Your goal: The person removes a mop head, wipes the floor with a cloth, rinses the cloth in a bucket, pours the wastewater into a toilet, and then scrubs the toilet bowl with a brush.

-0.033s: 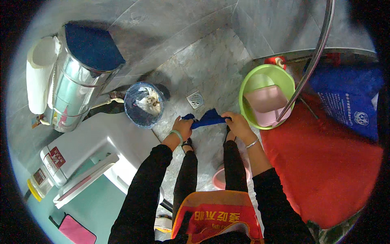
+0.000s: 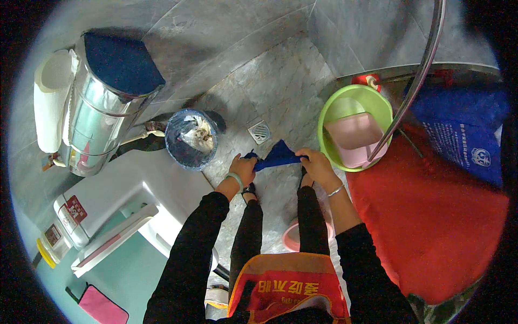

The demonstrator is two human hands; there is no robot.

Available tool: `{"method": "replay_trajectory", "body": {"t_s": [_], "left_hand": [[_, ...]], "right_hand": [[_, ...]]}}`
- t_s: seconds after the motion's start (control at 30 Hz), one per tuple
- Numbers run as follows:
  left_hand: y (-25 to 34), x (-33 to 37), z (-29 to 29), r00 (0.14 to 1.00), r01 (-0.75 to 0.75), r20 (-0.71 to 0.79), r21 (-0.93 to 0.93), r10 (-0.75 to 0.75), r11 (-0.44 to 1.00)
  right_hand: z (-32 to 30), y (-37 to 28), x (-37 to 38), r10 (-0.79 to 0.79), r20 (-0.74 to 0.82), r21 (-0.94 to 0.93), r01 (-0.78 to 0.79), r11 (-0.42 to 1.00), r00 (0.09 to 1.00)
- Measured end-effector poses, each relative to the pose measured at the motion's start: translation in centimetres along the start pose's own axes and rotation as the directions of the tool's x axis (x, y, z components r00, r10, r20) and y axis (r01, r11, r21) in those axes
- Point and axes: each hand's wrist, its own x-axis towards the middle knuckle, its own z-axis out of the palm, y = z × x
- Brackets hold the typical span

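Blue cloth (image 2: 280, 155) between two hands
Left hand (image 2: 243, 168) and right hand (image 2: 317, 166) each pinch an end. A bin (image 2: 183, 157) sits near; a shiny tube (image 2: 415, 88) crosses the green tub (image 2: 341, 106).

Long black sleeves (image 2: 189, 251) stop short of the wrists; the trousers (image 2: 246, 232) and footwear (image 2: 249, 189) are black. A pale green bangle (image 2: 237, 179) encircles the left hand's (image 2: 244, 169) wrist, a slim silver-coloured bracelet (image 2: 335, 190) the right hand's (image 2: 319, 167). The red apron (image 2: 245, 302) bears yellow characters (image 2: 290, 287) and an orange-brown border (image 2: 291, 262).
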Motion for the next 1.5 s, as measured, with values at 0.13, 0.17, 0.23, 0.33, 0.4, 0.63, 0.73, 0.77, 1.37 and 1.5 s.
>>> {"method": "replay_trajectory", "body": {"t_s": [0.13, 0.17, 0.23, 0.33, 0.4, 0.63, 0.73, 0.77, 1.37, 1.5], "left_hand": [[1.1, -0.2, -0.8, 0.991, 0.135, 0.007, -0.166, -0.135, 0.977], [1.1, -0.6, -0.4, 0.99, 0.12, -0.051, -0.205, -0.133, 0.971], [0.8, -1.0, 0.2, 0.978, 0.028, -0.2, -0.18, -0.064, 0.983], [0.4, -0.8, 1.2, 0.984, -0.077, -0.174, -0.219, 0.039, 0.973], [0.8, -0.3, 0.9, 0.999, -0.011, -0.036, -0.336, -0.002, 0.942], [2.8, 1.5, 0.7, 0.985, 0.117, -0.005, -0.725, -0.175, 0.679], [1.0, 3.0, 2.4, 0.981, 0.071, -0.043, -0.832, -0.191, 0.551], [0.9, 3.4, 2.1, 0.981, 0.055, -0.056, -0.834, -0.185, 0.548], [7.3, 17.6, -0.6, 0.858, -0.338, -0.503, -0.704, -0.102, 0.625], [4.8, 29.3, 1.3, 0.749, -0.409, -0.643, -0.642, -0.164, 0.648]], "right_hand": [[0.0, 1.1, 0.0, -0.021, -0.047, -0.088, 0.017, 0.996, 0.999], [0.1, 1.2, 0.1, -0.025, -0.061, -0.103, 0.019, 0.994, 0.998], [0.3, 1.2, 0.3, -0.003, -0.081, -0.126, -0.008, 0.992, 0.997], [0.4, 0.9, 1.0, 0.051, -0.103, -0.151, -0.066, 0.986, 0.993], [0.6, 1.9, 1.4, 0.054, -0.124, -0.171, -0.075, 0.983, 0.991], [-0.2, 4.7, 3.5, 0.132, -0.28, 0.104, -0.107, 0.989, 0.951], [-0.6, 5.1, 4.8, 0.039, -0.349, 0.101, -0.004, 0.995, 0.936], [-0.9, 5.3, 5.1, 0.064, -0.335, 0.123, -0.024, 0.992, 0.94], [-8.7, 7.9, 21.8, -0.217, -0.694, -0.185, 0.122, 0.975, 0.687], [-7.8, 10.4, 31.1, -0.378, -0.688, -0.292, 0.24, 0.926, 0.62]]}}
